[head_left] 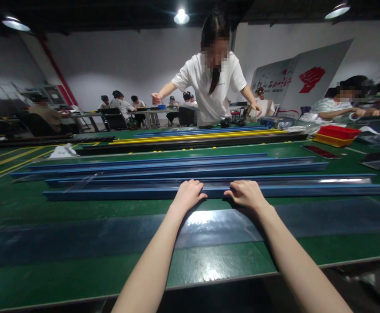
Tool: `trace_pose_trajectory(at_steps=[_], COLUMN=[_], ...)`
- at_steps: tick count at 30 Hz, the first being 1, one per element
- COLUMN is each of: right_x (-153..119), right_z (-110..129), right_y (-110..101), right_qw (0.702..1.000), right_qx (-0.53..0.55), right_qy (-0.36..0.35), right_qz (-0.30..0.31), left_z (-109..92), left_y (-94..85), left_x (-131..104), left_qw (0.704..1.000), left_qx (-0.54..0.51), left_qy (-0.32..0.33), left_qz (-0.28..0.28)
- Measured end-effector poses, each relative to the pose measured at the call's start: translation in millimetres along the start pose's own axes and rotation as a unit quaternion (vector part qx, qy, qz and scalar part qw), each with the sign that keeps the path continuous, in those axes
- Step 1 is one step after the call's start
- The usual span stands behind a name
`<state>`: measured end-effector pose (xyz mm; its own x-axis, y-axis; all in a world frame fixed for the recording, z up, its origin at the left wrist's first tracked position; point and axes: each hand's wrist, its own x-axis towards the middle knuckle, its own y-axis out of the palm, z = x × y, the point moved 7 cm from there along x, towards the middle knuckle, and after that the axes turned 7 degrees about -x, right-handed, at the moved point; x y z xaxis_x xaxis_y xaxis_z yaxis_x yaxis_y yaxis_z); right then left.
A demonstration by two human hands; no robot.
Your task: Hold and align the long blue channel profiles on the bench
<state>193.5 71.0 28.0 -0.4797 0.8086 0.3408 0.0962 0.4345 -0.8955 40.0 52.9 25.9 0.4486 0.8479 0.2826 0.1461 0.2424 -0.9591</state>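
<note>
Both hands are on a long blue channel strip (pixel 111 194), which lies crosswise on the green table. My left hand (pixel 189 193) is closed over its near wall, thumb on the near side and fingers curled over the top edge. A short way to the right, my right hand (pixel 246 193) grips the same wall in a similar way; its fingertips are partly hidden. Inside the channel lies shiny clear plastic (pixel 294 181). A wide, flat strip of clear film (pixel 79 239) stretches across the table under my forearms.
More blue channels (pixel 163 171) lie just beyond, then yellow (pixel 190 138) and black strips (pixel 150 147). Across the table (pixel 20 282) a person (pixel 214 87) leans over with arms spread. At right are red and yellow trays (pixel 336 134), a dark red flat object (pixel 320 151) and a seated person (pixel 336 104).
</note>
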Motion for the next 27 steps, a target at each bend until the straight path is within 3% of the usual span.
trace_pose_trajectory(at_steps=[5, 16, 27], right_x=[-5.4, -6.8, 1.0], right_z=[-12.2, -12.1, 16.3], right_y=[1.3, 2.4, 3.7], right_qw=[1.000, 0.999, 0.997], right_qx=[-0.004, 0.053, 0.074], right_qy=[0.023, 0.014, -0.008], right_qz=[0.006, -0.004, 0.020], left_z=[0.7, 0.5, 1.4], left_y=[0.0, -0.5, 0.2], left_x=[0.6, 1.6, 1.6], left_qw=[1.000, 1.000, 1.000], left_qx=[-0.002, -0.018, -0.019], left_qy=[0.000, 0.003, 0.000], left_qz=[-0.005, -0.010, -0.008])
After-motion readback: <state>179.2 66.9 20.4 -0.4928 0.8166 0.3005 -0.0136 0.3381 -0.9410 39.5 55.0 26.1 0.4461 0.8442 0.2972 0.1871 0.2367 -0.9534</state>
